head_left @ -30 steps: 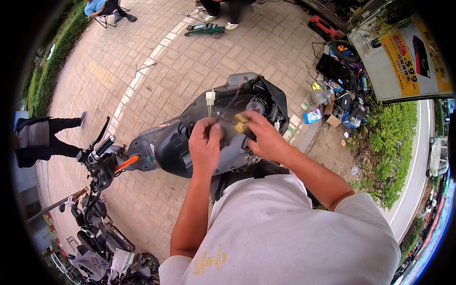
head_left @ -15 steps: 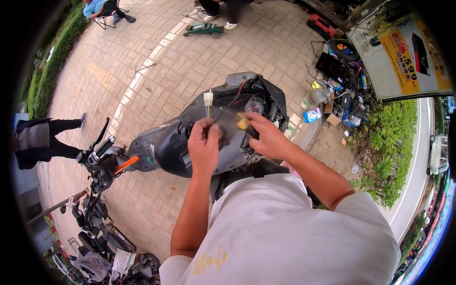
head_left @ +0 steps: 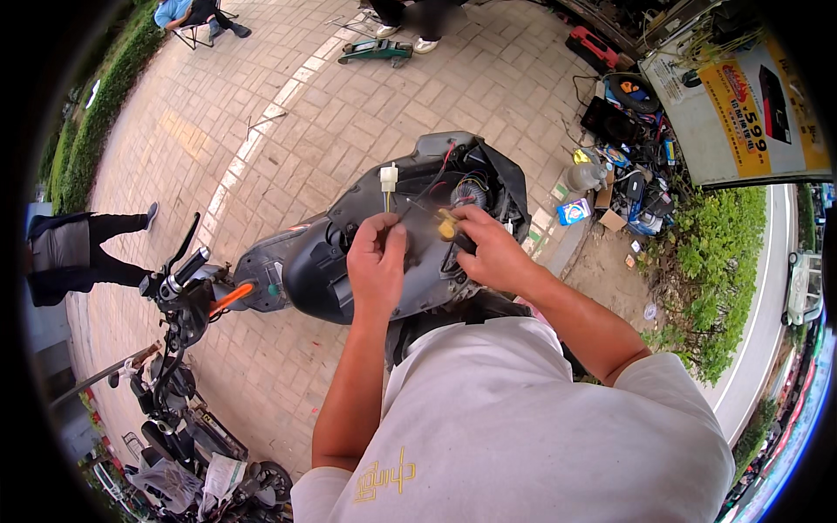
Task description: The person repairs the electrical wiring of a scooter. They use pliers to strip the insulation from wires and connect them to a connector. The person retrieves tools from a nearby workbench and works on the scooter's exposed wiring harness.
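Over the opened body of a dark scooter (head_left: 327, 275), my left hand (head_left: 377, 261) pinches thin wires that run up to a white plug connector (head_left: 388, 179). My right hand (head_left: 494, 253) is closed around a yellow-and-black-handled tool (head_left: 447, 228). A thin metal piece (head_left: 417, 205) shows between the hands; blur hides whether it belongs to the tool, and the tool's exact kind cannot be made out. Behind my right hand, a round coil of wiring (head_left: 471, 190) sits in the scooter's open compartment.
Tools, boxes and parts (head_left: 641, 187) lie heaped at the right beside a bush (head_left: 711, 279). A green floor jack (head_left: 375, 54) stands on the paving at the back. One person (head_left: 74, 253) stands at left; another (head_left: 196, 13) sits far left. Other two-wheelers (head_left: 205, 436) are parked lower left.
The white connector has shifted slightly right and up, with my left hand keeping its pinch. My right hand keeps its grip on the tool, nearly unmoved.
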Motion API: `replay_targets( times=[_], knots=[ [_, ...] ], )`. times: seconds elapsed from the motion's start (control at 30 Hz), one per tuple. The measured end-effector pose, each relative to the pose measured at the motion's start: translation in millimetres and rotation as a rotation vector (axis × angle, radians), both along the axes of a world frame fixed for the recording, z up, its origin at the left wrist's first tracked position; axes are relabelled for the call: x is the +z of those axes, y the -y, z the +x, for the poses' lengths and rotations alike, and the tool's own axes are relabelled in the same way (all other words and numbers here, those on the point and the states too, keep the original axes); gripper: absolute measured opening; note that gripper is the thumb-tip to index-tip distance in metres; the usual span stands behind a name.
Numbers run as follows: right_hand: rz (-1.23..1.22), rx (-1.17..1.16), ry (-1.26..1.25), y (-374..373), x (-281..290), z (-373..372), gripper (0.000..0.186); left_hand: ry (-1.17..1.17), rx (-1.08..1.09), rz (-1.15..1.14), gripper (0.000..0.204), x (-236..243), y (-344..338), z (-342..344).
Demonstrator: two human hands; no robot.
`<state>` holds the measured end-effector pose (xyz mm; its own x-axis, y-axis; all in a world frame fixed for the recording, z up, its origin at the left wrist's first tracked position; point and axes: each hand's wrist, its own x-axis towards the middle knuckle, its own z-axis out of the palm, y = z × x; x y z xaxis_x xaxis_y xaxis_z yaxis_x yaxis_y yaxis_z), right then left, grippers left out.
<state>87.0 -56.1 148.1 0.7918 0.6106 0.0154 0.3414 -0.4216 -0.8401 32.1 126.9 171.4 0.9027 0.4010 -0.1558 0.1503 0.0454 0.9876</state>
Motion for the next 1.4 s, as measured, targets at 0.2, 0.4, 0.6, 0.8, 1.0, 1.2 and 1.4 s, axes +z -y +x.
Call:
replay_targets(
  times=[0.2,0.4,0.6,0.8,1.0,1.2,1.4],
  knots=[
    [0.001,-0.036,0.047,-0.3,1.5,1.6,0.032,-0.022,-0.001,-0.006,0.017,-4.3,-1.2,2.3],
    [-0.006,-0.075,0.199,-0.1,3.3,1.8,0.03,0.047,-0.044,0.362,0.015,-6.4,-3.8,5.8],
    [-0.039,-0.177,0.26,-2.7,1.6,-0.8,0.032,0.026,-0.057,0.356,0.015,-11.3,-6.7,5.9],
    [0.0,-0.17,0.201,-2.3,-2.8,-0.7,0.031,-0.023,-0.086,0.293,0.016,-12.4,-9.2,7.3],
    [-0.032,-0.093,0.222,-1.9,0.1,1.1,0.036,-0.086,-0.034,0.125,0.018,-9.4,-5.8,8.4],
    [-0.122,-0.029,0.316,-6.3,-1.2,-3.7,0.039,-0.093,-0.061,0.199,0.02,-4.3,-3.5,10.4],
    [-0.172,-0.048,0.379,-10.2,3.9,-3.2,0.04,-0.052,-0.105,0.286,0.021,-7.1,-5.4,9.8]
  ],
)
